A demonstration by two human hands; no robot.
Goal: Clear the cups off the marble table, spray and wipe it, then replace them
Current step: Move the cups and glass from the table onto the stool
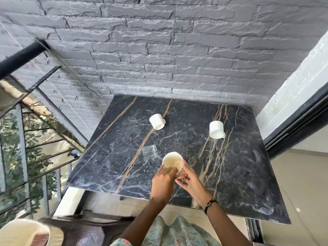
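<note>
Both hands on one cup: left hand has fingers curled over the near rim, tips inside the mouth; right hand wraps fingers round the lower wall and base of the cup w/ red floral print. Cup sits near-centre of the marble table, tilted, mouth pointing far and up toward the camera, long axis running near-to-far; can't tell if the base touches the slab. Just left of it and a bit farther, apart from it, a clear glass lies w/ its length going left-far to right-near. Farther back, 2 white cups well apart: white mug, far centre, tipped, open end facing near-right, handle to the right; white mug, far right, length near-to-far, wider end nearest. Count: 3 cups + 1 glass, 4 vessels total. Nothing lies between the held cup and the near table edge except the hands. Grey stone wall behind table; black railing w/ foliage on left; pale basket rim near-left corner. Beaded bracelet on right wrist.
</note>
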